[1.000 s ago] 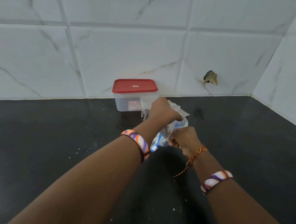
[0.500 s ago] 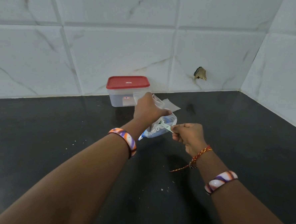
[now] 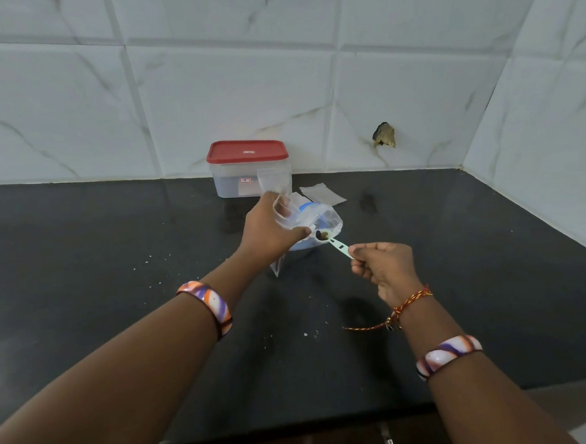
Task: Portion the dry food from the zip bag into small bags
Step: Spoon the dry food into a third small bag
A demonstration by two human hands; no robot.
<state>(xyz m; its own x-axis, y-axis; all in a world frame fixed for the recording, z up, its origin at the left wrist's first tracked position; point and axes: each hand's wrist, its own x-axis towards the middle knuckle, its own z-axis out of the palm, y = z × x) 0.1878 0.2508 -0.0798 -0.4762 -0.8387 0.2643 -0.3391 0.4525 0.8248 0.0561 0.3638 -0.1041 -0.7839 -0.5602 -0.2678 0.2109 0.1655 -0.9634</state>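
glossy black counter [image 3: 116, 267], clear plastic bag [image 3: 325, 219]

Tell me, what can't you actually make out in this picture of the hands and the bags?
- Left hand, head view: its fingertips are tucked behind the small clear bag that it holds.
- Zip bag: its contents are blurred by crumpled plastic and partly covered by the left hand.
- Spoon, pinched by the right hand: the dark bits in its bowl are too small to identify.
- Red-lidded container: its label is too small to read.

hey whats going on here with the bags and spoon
A person is portioning dry food on a dark counter. The left hand holds a small clear bag open, and the right hand pinches a pale green spoon carrying a dark scoop above the zip bag.
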